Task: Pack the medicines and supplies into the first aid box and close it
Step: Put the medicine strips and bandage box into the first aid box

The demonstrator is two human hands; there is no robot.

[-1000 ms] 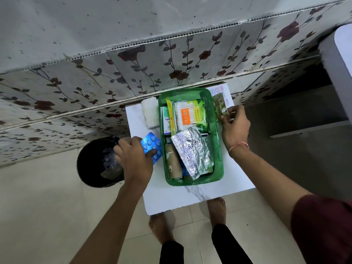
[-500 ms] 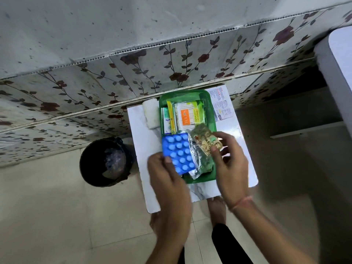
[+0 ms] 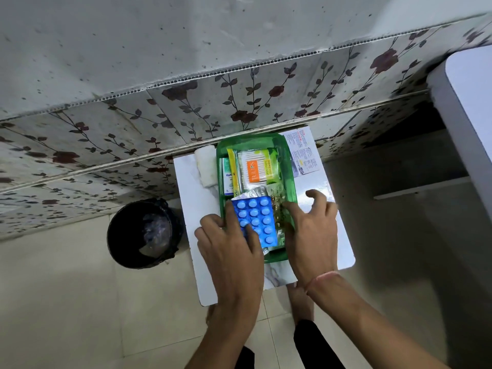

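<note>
On the white table against the flowered wall, the green first aid box now has both strips inside: the left hand has carried the blue blister strip in from the table's left edge and presses it flat, fingers spread, gripping nothing. The right hand, fingers loosely splayed, has tucked the gold strip alongside, below the cotton swab pack. Left out are a white roll and a leaflet; no lid shows, and a black bin stands clear.

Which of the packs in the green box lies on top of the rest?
The blue blister strip, with rows of round blue tablets. It overlies the silver foil pack at the near end, the left hand pressing it down; the cotton swab pack sits farther back.
</note>
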